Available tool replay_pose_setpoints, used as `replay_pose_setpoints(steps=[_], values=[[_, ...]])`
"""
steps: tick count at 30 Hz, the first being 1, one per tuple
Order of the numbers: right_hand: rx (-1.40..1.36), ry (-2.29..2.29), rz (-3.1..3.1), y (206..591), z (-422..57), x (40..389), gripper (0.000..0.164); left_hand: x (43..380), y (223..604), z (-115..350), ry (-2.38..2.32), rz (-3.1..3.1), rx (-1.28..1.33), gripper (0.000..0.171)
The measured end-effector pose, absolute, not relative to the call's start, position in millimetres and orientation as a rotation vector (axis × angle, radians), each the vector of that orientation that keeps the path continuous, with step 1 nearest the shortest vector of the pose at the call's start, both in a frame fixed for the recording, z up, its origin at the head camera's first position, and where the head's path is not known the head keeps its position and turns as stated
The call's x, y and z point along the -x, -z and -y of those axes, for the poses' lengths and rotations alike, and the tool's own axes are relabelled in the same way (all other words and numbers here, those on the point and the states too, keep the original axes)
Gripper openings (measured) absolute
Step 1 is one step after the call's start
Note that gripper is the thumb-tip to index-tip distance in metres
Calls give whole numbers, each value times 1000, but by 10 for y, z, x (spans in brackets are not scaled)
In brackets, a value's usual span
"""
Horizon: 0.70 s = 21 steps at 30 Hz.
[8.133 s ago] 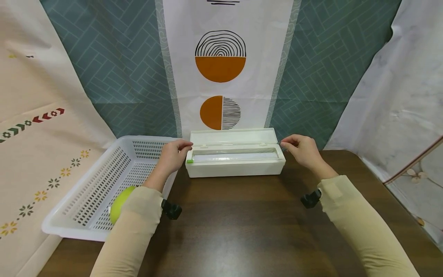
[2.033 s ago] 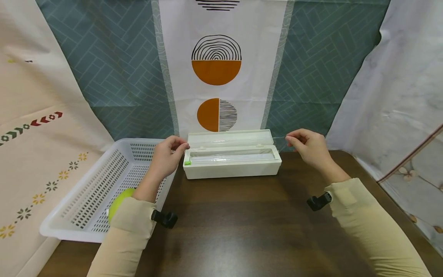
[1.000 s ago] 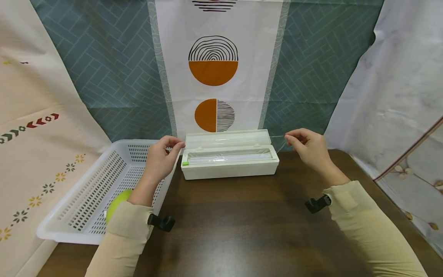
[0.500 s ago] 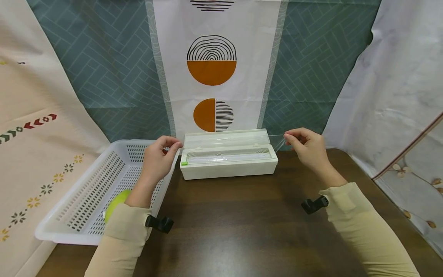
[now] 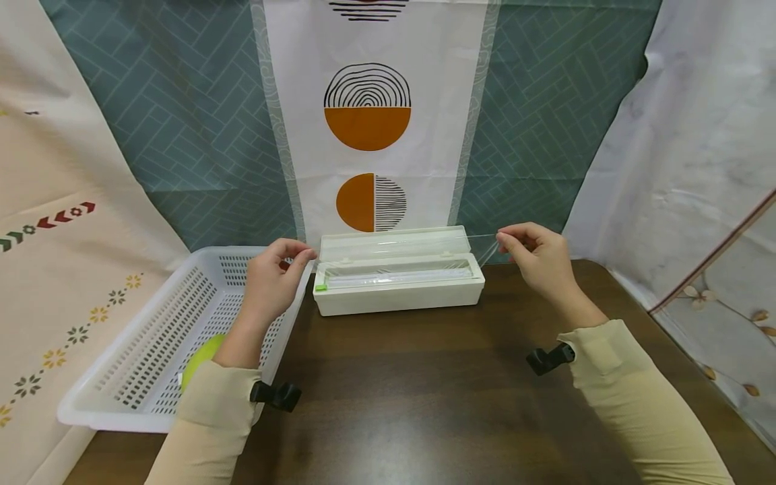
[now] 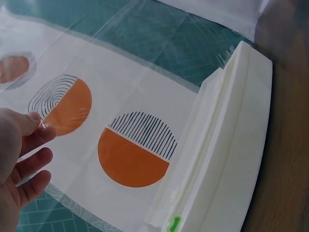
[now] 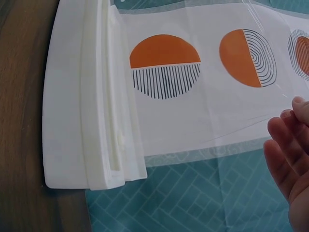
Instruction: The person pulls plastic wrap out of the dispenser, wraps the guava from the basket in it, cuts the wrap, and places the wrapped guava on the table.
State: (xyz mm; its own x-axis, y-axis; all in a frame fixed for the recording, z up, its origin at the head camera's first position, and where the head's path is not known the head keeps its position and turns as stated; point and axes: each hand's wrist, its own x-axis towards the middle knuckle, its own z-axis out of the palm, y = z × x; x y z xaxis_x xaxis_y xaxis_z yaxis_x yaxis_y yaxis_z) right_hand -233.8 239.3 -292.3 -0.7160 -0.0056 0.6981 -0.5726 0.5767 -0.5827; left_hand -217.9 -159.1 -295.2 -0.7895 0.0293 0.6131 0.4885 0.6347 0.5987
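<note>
A long white cling film dispenser [image 5: 400, 296] stands on the table with its lid [image 5: 394, 244] raised at the back and a roll [image 5: 397, 277] visible inside. Clear cling film [image 5: 481, 236] stretches up from it between both hands. My left hand [image 5: 273, 279] pinches one corner of the film between thumb and index finger, just left of the dispenser. My right hand [image 5: 536, 263] pinches the opposite corner, to the right of the lid. In the left wrist view a green slider [image 6: 174, 223] sits at one end of the dispenser's edge.
A white perforated basket [image 5: 121, 364] stands at the left, partly under the left arm, with a yellow-green rounded object [image 5: 203, 357] in it. The brown wooden table [image 5: 412, 391] lies in front. Printed cloths [image 5: 370, 40] hang behind and at the sides.
Compared with earlier frames, both hands are farther from the dispenser, the left leftward and the right slightly up and right, with more film drawn out. The head view has shifted slightly.
</note>
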Motion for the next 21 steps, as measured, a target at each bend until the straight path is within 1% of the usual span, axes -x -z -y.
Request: replay_pose_setpoints(steps=[3,9,16,21], values=[[-451,-1113,2148,2900,-2372,2314,9,2171,2948,1593,1073,2277,416,14],[-457,-1111,2133,2703,-2231,2101,9,2155,2931,1587,1087,2281,406,15],[-479,-1122,2090,2855,-2355,2274,8,2139,2919,1591,1073,2254,415,15],[-486,-1149,2067,2867,-2363,2271,9,2120,2909,1587,1076,2235,427,14]])
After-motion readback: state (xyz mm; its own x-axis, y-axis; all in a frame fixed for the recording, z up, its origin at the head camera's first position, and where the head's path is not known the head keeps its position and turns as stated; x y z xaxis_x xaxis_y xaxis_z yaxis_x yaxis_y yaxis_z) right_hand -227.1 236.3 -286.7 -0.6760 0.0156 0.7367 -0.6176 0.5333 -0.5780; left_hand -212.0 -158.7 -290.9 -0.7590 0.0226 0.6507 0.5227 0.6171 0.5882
